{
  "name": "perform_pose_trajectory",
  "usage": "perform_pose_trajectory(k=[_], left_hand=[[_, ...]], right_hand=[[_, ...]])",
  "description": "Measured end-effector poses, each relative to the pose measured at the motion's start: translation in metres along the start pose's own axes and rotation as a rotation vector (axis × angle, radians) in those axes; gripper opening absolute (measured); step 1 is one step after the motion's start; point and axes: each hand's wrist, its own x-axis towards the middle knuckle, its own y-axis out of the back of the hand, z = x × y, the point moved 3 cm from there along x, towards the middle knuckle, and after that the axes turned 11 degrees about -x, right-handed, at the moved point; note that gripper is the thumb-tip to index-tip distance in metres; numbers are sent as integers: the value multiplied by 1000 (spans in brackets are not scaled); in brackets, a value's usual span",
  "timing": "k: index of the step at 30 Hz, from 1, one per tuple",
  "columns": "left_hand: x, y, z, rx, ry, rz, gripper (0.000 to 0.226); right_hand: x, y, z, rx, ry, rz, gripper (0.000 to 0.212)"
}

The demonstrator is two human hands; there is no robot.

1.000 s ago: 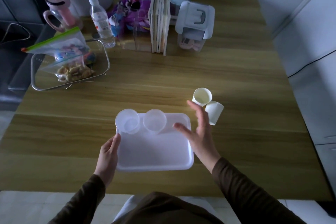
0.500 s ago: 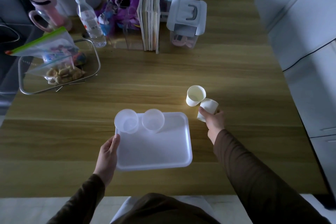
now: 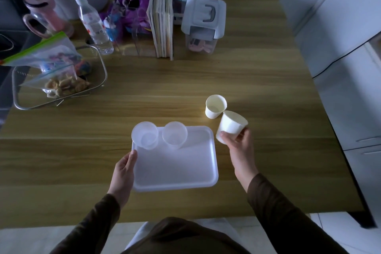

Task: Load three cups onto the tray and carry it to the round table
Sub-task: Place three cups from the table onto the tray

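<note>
A white rectangular tray [image 3: 175,169] lies on the wooden table near its front edge. Two clear plastic cups [image 3: 145,137] [image 3: 174,135] stand upright along the tray's far edge. My left hand [image 3: 123,171] grips the tray's left rim. My right hand [image 3: 239,146] holds a white paper cup [image 3: 231,127], tilted and lifted just right of the tray's far right corner. A second white paper cup [image 3: 215,106] stands upright on the table just beyond it.
At the back stand a row of books [image 3: 161,22], a lidded storage box [image 3: 203,24], a water bottle [image 3: 92,24] and a pink jug [image 3: 43,14]. A wire basket [image 3: 103,70] with snack bags sits at the left. White cabinets stand right of the table.
My right hand reached to the tipped paper cup, closed on it and lifted it off the table toward the tray. My left hand stayed on the tray's rim.
</note>
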Motion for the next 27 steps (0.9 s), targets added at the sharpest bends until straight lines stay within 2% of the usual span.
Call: perform_pose_trajectory(k=[4, 7, 11, 15, 21, 23, 27], left_hand=[[-1, -5, 0, 5, 0, -20, 46], [-1, -6, -1, 3, 4, -24, 46], [-3, -6, 1, -9, 5, -18, 45], [-5, -5, 2, -5, -13, -12, 46], [-5, 3, 2, -37, -11, 26, 45], [-4, 8, 1, -40, -12, 39, 45], [-4, 16, -1, -32, -14, 64, 44]], right_hand=[[-23, -11, -3, -272, 303, -110, 55], [-29, -20, -1, -379, 410, -159, 53], [-29, -26, 4, -444, 450, -155, 54], [-28, -29, 7, -480, 466, -136, 64], [-32, -17, 1, -468, 480, -240, 105], [-27, -9, -7, -413, 495, -222, 101], [12, -5, -16, -386, 448, -78, 93]])
